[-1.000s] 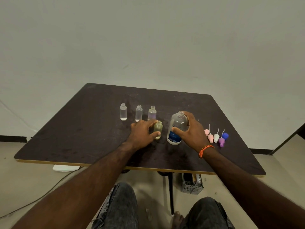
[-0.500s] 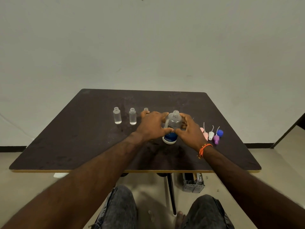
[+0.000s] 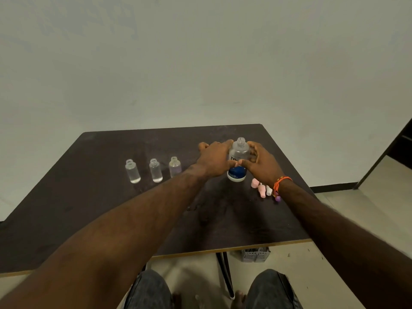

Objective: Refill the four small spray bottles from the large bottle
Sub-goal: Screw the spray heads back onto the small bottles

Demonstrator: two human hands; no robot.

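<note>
Both hands wrapped round the large bottle (image 3: pixel 238 161), standing upright and uncapped near the desk (image 3: pixel 66 197) centre-right. Left hand (image 3: pixel 215 160) curled on its 9 o'clock side, right hand (image 3: pixel 259 162) curled on its 3 o'clock side, thumbs nearly meeting across the label.

3 small spray bottles (image 3: pixel 155 170) in a row at 9 o'clock of the large bottle, all open-necked, upright, well apart from it; each apparently holding some clear liquid. 4th small bottle not visible, possibly hidden behind the left hand; cannot tell.

Spray caps (image 3: pixel 262 189) lying clustered at 4 o'clock of the large bottle, partly behind the right wrist.

Judged step: taking hold of the large bottle, pour not yet begun. Next move calls for lifting, carrying toward 1 narrow neck and tilting slowly; spill risk high given those small mouths.
</note>
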